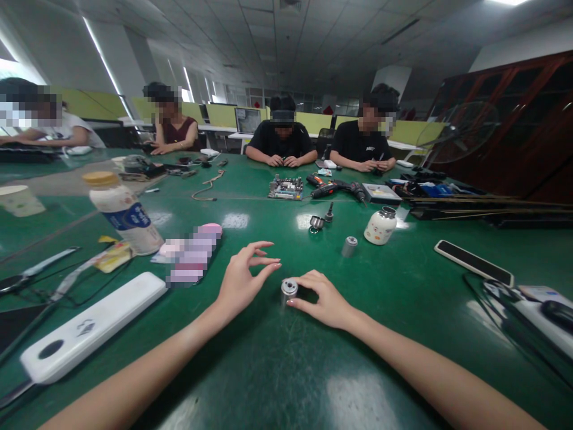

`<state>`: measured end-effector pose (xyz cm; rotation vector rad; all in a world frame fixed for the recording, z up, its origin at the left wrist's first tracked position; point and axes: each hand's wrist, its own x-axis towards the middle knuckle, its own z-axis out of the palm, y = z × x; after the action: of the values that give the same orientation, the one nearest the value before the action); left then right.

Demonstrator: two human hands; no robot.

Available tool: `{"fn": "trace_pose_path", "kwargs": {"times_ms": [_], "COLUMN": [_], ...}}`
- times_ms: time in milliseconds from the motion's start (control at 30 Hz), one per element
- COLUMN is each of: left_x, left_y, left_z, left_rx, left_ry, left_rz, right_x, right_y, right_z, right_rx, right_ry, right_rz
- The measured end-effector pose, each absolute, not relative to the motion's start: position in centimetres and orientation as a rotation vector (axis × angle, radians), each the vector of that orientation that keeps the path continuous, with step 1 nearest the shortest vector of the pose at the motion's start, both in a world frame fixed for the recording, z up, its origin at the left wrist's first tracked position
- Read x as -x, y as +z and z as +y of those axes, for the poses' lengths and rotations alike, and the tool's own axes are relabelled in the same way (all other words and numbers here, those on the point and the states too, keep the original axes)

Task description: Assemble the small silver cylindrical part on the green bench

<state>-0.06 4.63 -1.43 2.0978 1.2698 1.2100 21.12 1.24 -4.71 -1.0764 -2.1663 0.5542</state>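
Note:
Thumb and fingers of my right hand (pixel 326 298) close around the side of a small silver metal cylinder (pixel 289 291), which stands upright on the green table. Its round top has a dark centre and small holes. My left hand (pixel 244 275) hovers just left of it, holding nothing, with thumb and fingers apart. Farther back and to the right stands a second silver cylinder (pixel 350 246). Behind that, a shiny metal part with a ring (pixel 316 224) lies beside a dark chuck-like piece (pixel 329 212).
Left: a bottle (pixel 120 212), a white power strip (pixel 96 328), a pink-purple packet (pixel 197 254). Right: a white jar (pixel 380 226), a phone (pixel 474 263), cables. Farther back: a circuit board (pixel 285 187) and power drills (pixel 324 189). Several people sit across the table.

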Motion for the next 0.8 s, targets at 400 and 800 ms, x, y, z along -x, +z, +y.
{"fn": "trace_pose_path", "kwargs": {"times_ms": [400,800], "left_x": [0.5,-1.5], "left_y": [-2.7,-1.6], "left_z": [5.2,1.9], "left_rx": [-2.232,-2.258], "left_ry": [1.133,1.208], "left_rz": [1.363,1.182], "right_x": [-21.1,-21.1], "right_y": [-4.7,-5.0], "right_z": [1.2,1.2], "right_rx": [1.104,1.058], "right_ry": [0.53,0.556], "right_rz": [-2.175,-2.135]}}
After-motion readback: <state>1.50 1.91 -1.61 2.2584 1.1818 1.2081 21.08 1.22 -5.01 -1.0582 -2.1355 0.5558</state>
